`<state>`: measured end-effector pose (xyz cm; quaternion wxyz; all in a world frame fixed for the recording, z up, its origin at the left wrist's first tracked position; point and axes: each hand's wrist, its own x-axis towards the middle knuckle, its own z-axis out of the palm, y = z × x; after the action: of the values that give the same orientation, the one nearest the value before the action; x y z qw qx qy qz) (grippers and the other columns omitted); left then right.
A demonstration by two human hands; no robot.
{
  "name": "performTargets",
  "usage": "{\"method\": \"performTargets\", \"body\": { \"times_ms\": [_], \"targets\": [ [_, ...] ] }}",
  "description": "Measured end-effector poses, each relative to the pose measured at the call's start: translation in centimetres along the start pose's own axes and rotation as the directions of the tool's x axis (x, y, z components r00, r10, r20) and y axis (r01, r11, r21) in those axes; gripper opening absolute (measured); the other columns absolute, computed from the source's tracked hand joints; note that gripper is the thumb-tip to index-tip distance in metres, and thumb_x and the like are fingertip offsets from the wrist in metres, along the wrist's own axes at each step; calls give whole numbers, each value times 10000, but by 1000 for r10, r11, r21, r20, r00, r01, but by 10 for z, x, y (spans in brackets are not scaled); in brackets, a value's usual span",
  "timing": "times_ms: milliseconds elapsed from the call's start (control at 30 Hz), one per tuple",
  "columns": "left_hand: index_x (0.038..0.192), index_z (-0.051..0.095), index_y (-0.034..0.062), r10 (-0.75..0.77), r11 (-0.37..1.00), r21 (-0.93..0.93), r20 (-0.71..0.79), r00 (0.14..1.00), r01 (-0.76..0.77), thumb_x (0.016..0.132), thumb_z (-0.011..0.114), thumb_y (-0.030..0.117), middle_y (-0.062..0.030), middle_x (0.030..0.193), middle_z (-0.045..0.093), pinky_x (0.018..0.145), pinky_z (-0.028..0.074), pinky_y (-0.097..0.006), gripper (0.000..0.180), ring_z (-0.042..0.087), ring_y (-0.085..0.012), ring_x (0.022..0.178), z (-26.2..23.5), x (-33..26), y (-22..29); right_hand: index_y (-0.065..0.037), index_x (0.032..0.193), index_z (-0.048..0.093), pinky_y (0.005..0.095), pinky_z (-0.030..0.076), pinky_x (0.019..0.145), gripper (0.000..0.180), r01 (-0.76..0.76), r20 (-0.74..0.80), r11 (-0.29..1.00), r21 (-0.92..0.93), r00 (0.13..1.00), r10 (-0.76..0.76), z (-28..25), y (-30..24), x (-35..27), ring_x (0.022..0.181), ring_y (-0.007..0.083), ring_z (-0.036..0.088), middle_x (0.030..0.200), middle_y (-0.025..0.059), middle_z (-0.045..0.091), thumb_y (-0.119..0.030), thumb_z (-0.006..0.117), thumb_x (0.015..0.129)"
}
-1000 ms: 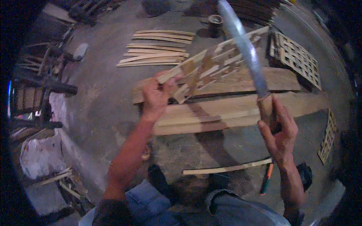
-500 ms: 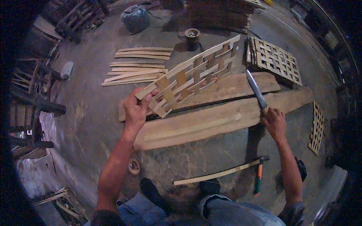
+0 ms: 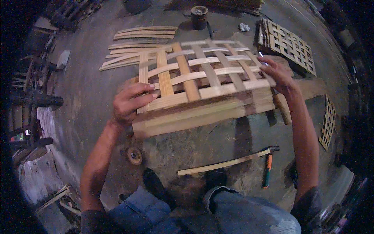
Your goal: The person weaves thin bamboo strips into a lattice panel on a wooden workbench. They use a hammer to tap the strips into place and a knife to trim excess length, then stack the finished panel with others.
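A woven bamboo lattice panel (image 3: 202,74) lies flat across two long wooden planks (image 3: 187,121) on the concrete floor. My left hand (image 3: 130,102) grips its near left edge, fingers curled over a slat. On the panel's right edge sits my right hand (image 3: 276,74), holding it by the fingers. A long knife lies under that hand: its wooden handle (image 3: 282,109) sticks out toward me below the panel. My knees in blue jeans show at the bottom.
Loose bamboo strips (image 3: 140,37) lie beyond the panel, with stacked finished lattices (image 3: 290,45) at the far right and another lattice (image 3: 327,123) at the right edge. A hammer (image 3: 268,167), a bamboo strip (image 3: 222,163) and a tape roll (image 3: 134,155) lie near my feet. Wooden furniture lines the left.
The panel, held tilted up in my left hand, has come down flat on the planks. My right hand has let go of the knife and taken the panel's right edge.
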<state>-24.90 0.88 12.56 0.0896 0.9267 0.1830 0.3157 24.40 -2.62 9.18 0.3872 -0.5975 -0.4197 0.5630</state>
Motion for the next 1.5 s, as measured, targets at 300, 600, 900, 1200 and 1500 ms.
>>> {"method": "performTargets", "body": {
  "times_ms": [300, 600, 900, 1200, 1500],
  "targets": [
    [1211, 653, 171, -396, 918, 59, 113, 911, 392, 664, 699, -37, -133, 1331, 543, 1039, 430, -425, 587, 533, -333, 1224, 73, -96, -7, 23, 1414, 416, 283, 486, 865, 575, 16, 34, 1000, -7, 999, -16, 29, 82, -9, 994, 147, 617, 1160, 93, 657, -140, 643, 912],
    [1243, 590, 86, -772, 588, -133, 200, 603, 798, 704, 734, 3, -136, 1282, 555, 999, 461, -414, 564, 568, -325, 1148, 53, -97, 17, 15, 1365, 505, 344, 478, 949, 548, 71, -47, 975, -211, 995, -83, 20, 102, -1, 1055, 201, 606, 1186, 133, 640, -149, 685, 874],
    [1098, 678, 92, -577, 802, -38, 208, 790, 596, 726, 767, 97, -110, 1070, 628, 932, 476, -408, 382, 593, -298, 1060, 62, -139, 10, 4, 1369, 510, 336, 451, 974, 531, 30, -35, 974, -226, 999, -39, 27, 90, -4, 1073, 189, 591, 1193, 109, 639, -157, 668, 888],
    [1082, 688, 104, -578, 788, -71, 259, 774, 612, 763, 749, 120, -108, 1057, 631, 930, 458, -402, 325, 591, -296, 1047, 59, -131, 6, -12, 1383, 503, 315, 457, 937, 523, -20, -31, 965, -263, 999, 12, 30, 88, -5, 1016, 156, 593, 1173, 75, 634, -161, 645, 902],
    [1063, 684, 88, -647, 736, -78, 211, 732, 673, 701, 797, 124, -110, 1156, 636, 961, 470, -399, 381, 591, -301, 1080, 55, -155, -5, 10, 1236, 610, 339, 531, 851, 424, 46, -169, 801, -597, 969, -182, 28, 71, -34, 975, 213, 664, 1088, 141, 694, -197, 708, 879]
  ]
}}
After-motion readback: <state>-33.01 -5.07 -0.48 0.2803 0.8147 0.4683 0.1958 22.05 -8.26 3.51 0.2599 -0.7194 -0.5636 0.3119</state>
